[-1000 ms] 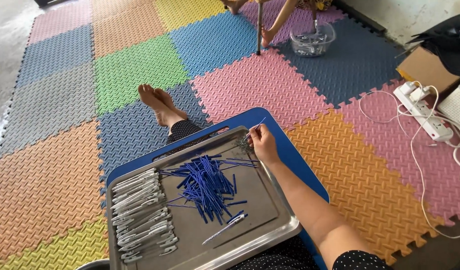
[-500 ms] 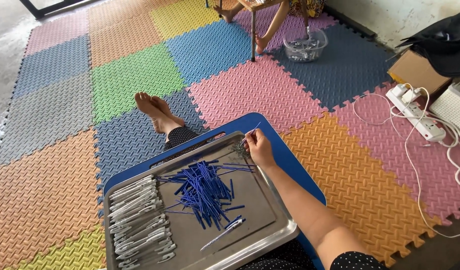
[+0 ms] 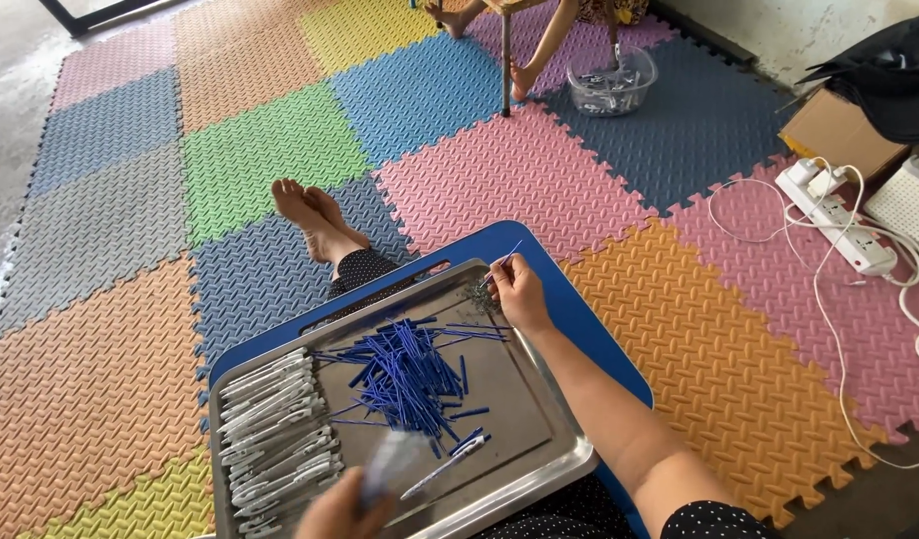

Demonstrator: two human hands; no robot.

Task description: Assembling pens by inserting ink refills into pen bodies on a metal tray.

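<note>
Hands at work over a steel tray (image 3: 539,454) on my lap: my right hand (image 3: 519,291) is at the tray's far corner, fingertips pinched on one thin blue refill (image 3: 505,256) that pokes up past the rim, while my left hand (image 3: 348,507), low at the near edge and blurred, is closed around a pale pen barrel (image 3: 390,464); I cannot tell how firmly. I judge the step goes best with the pinch kept close to the refill's tip, so the slim stick stays straight, and with the barrel held level so the two can meet end to end over the tray, where anything dropped lands in metal, not on the floor.

A loose heap of blue refills (image 3: 405,369) lies in the tray's middle, a row of white barrels (image 3: 275,424) along its left side, and one finished pen (image 3: 445,464) near the front. The tray rests on a blue lap desk (image 3: 579,304). My bare feet (image 3: 315,215) stretch out beyond it on a floor of coloured foam mats (image 3: 260,140).

Well apart, another person's feet and a chair leg (image 3: 506,60) show at the top, beside a clear tub (image 3: 607,82). A white power strip (image 3: 839,215) and its trailing cable (image 3: 829,329) lie to the right, near a cardboard box (image 3: 839,130). The heap sits between my two hands, so reaching across could scatter it.
</note>
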